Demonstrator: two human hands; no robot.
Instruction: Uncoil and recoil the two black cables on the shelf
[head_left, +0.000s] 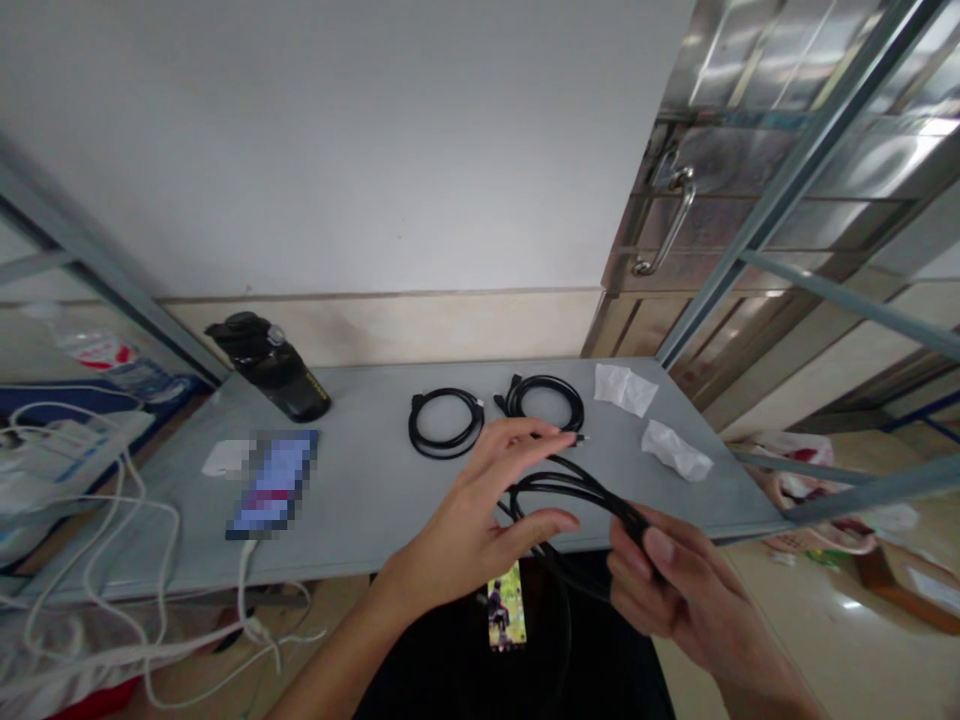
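Observation:
In the head view, my right hand (675, 590) is closed around a bundled black cable (592, 487), its fingers and thumb wrapped over the strands. Loops of that cable reach left from the grip, and one strand hangs down over my lap. Over these loops my left hand (495, 500) is stretched out, thumb and fingers apart, with strands passing through the gap. A small plug (581, 438) shows just beyond its fingertips. On the grey table (360, 500) behind lie two coiled black cables, one on the left (448, 456) and one on the right (576, 400).
Crumpled white wrappers (626, 388) lie at the table's right. A black bottle (274, 370) and a phone (274, 485) with a white charging cord (244, 590) are on the left. Another lit phone (507, 608) rests on my lap. Metal posts (802, 180) flank the table.

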